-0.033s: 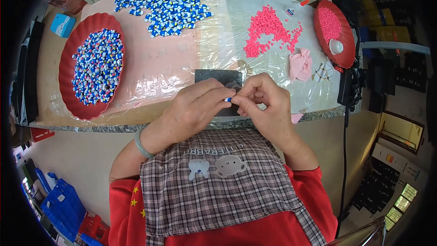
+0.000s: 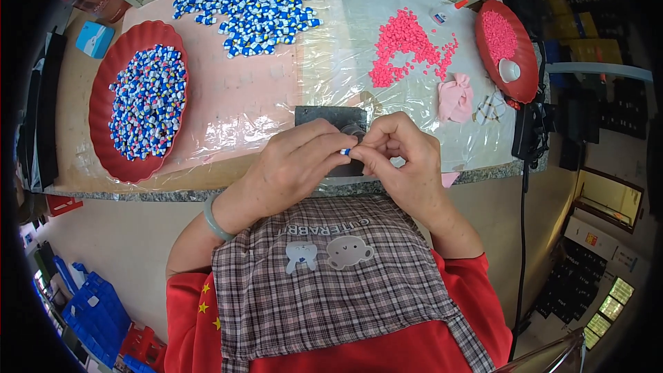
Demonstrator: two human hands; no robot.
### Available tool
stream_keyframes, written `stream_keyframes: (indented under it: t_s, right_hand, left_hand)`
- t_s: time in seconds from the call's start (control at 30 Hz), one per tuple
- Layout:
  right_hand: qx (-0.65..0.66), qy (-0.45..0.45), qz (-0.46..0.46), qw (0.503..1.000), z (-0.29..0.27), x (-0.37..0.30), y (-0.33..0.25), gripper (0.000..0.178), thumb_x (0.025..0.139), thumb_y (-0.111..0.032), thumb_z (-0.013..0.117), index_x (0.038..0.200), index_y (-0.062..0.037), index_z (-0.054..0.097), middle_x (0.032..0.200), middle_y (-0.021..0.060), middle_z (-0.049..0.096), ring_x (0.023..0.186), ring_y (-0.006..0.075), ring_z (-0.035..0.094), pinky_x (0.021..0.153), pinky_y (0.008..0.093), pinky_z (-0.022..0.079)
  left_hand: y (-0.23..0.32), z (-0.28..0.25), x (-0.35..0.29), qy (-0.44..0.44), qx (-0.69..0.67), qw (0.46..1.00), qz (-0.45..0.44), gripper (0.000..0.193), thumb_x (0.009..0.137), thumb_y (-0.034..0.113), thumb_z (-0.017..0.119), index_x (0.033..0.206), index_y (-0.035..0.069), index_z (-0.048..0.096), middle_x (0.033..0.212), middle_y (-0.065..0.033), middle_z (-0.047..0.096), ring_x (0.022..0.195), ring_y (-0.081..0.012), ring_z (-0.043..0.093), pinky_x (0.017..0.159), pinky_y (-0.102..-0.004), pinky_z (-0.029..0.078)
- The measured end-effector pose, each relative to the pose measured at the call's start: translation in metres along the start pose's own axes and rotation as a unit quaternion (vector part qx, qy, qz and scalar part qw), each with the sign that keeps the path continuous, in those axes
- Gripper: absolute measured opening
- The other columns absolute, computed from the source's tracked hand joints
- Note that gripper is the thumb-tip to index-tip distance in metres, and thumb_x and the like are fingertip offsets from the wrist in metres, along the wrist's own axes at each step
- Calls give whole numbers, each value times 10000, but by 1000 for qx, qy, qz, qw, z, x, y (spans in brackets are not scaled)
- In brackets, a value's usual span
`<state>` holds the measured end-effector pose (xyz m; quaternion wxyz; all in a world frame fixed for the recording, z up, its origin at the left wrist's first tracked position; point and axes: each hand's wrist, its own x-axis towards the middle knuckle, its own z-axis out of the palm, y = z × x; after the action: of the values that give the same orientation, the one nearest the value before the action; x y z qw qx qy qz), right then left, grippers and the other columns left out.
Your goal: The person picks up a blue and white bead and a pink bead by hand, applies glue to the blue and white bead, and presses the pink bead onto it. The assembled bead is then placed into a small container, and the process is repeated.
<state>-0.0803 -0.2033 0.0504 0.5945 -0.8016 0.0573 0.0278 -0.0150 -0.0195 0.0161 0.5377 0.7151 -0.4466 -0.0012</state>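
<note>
A small blue-and-white piece (image 2: pixel 344 152) sits between the fingertips of my left hand (image 2: pixel 293 159), which are closed on it. The fingers of my right hand (image 2: pixel 406 155) are pinched together against the same spot, just to the right of the piece. Whether they hold a tiny part of their own is hidden by the fingers. Both hands are over a dark mat (image 2: pixel 321 115) at the table's near edge. A small clear round dish (image 2: pixel 353 129) on that mat is partly covered by my hands.
At left stands a red scalloped tray (image 2: pixel 101 121) of blue-and-white pieces, some with pink bits. A heap of similar blue-and-white pieces (image 2: pixel 266 10) lies at the back. Pink bits (image 2: pixel 407 38) are scattered right of centre, near a glue bottle (image 2: pixel 440 18), pink cloth (image 2: pixel 456 99) and another red tray (image 2: pixel 528 69).
</note>
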Motion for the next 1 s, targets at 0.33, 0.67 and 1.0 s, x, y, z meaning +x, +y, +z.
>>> stream_keyframes:
  t_s: [0.33, 0.67, 1.0]
  right_hand:
    - [-246, 161, -57, 954, -55, 43, 63, 99, 824, -17, 666, 921, -10, 646, 843, 97, 625, 728, 192, 640, 634, 296, 501]
    - [-363, 124, -116, 916, -51, 60, 73, 98, 811, -34, 660, 883, -30, 595, 841, 122, 603, 702, 306, 621, 618, 396, 487]
    - [83, 24, 69, 994, -62, 39, 62, 121, 915, -32, 601, 1028, 7, 618, 803, 54, 644, 655, 105, 614, 575, 220, 497]
  left_hand:
    - [-35, -28, -9, 126, -456, 807, -355, 194, 914, 4, 517, 1103, -19, 559, 1099, -150, 647, 931, -181, 654, 780, -285, 536]
    - [-68, -44, -1, 197, -21, 940, -278, 176, 872, 3, 593, 1038, 17, 648, 862, -3, 575, 713, -60, 463, 617, -205, 391]
    - [-89, -48, 19, 112, 301, 940, -119, 233, 780, 0, 639, 1003, 56, 600, 908, -121, 566, 846, -305, 581, 695, -397, 488]
